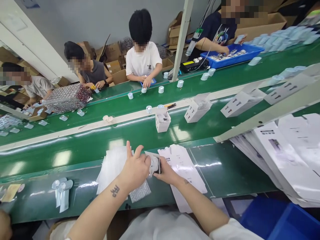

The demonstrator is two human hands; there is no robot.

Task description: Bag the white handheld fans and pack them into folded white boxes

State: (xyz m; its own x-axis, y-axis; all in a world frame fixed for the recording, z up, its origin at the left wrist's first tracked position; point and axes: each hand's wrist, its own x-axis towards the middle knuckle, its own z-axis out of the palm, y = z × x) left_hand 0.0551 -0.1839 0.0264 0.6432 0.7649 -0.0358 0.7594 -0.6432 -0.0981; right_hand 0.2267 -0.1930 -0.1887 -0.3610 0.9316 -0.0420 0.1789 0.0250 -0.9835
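In front of my body, both hands meet at a small white carton (157,155) with a plastic-wrapped item (153,164) at its opening. My right hand (166,169) wraps around the carton from the right. My left hand (137,168) presses its thumb and lower fingers to the wrapped item, two other fingers pointing up. What is inside the wrapping cannot be made out. Below my left hand lie a stack of white foam sheets (110,166) and a bubble-wrap piece (140,192). A flat printed carton (181,163) rests by my right hand.
Beyond the bench runs a green conveyor belt (125,131) carrying upright white boxes (163,124). Light-blue handheld parts (65,195) lie at left. Stacked flat cartons (282,156) and a slanted metal post (265,121) stand at right. Several co-workers sit across the line, near a blue tray (232,59).
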